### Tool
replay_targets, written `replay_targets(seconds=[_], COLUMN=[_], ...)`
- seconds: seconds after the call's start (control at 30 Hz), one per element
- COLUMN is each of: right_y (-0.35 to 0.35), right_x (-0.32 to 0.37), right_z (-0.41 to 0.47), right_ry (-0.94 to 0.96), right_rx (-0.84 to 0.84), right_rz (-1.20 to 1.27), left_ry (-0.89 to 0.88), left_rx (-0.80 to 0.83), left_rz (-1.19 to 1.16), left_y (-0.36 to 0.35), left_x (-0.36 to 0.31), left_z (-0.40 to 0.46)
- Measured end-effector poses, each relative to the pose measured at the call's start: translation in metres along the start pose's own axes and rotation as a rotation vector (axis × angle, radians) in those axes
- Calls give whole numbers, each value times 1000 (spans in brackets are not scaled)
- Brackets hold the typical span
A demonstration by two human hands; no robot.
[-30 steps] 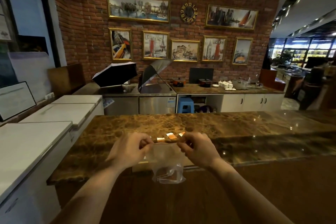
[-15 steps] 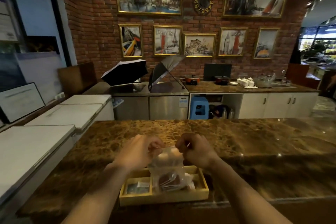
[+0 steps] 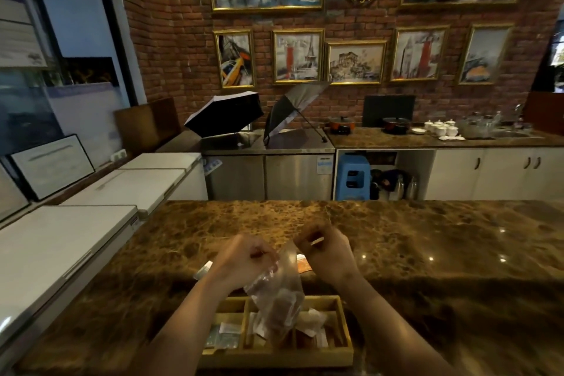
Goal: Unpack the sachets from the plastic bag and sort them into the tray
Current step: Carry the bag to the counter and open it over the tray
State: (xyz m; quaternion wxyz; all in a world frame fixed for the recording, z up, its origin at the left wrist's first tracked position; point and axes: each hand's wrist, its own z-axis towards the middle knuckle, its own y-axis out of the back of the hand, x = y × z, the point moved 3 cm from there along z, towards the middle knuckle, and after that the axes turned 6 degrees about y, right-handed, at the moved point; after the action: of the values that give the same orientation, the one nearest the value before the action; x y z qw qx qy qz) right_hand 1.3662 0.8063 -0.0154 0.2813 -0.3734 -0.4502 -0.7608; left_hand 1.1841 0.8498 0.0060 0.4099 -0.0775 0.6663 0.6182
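Both hands pinch plastic bag top | hanging over tray

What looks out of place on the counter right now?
Two sachets lie loose on the marble counter beyond the wooden tray: an orange sachet between the hands, and a pale sachet by the left hand. The plastic bag hangs over the tray.
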Motion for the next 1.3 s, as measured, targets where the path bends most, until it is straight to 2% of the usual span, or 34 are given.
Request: replay_targets(seconds=[0.07,0.13,0.23,0.4,0.63,0.87,1.0,1.07,1.17,1.3], right_y=[-3,-9,-17,-34,-39,-36,-31,-26,-12,-2], right_x=[3,9,21,22,24,23,25,24,14,6], right_z=[-2,-7,-13,-11,-9,-8,-12,-12,-11,-10], right_ry=[-162,-336,-411,-532,-592,-656,-581,-552,-583,-564], right_rx=[5,115,207,154,146,260,253,226,154,173], right_rz=[194,384,453,504,471,554,514,444,389,351], left_ry=[26,114,234,378,524,575,633,680,659,464], left_rx=[14,20,13,2,56,120,90,10,-176,-287], left_rz=[-58,-188,-376,-611,-820,-984,-1077,-1107,-979,-336], left_y=[-2,-4,-8,-16,-21,-18,-21,-21,-8,6], left_x=[3,6,9,15,21,25,26,28,37,44], left_z=[2,2,4,2,-2,-6,-6,-7,-6,-1])
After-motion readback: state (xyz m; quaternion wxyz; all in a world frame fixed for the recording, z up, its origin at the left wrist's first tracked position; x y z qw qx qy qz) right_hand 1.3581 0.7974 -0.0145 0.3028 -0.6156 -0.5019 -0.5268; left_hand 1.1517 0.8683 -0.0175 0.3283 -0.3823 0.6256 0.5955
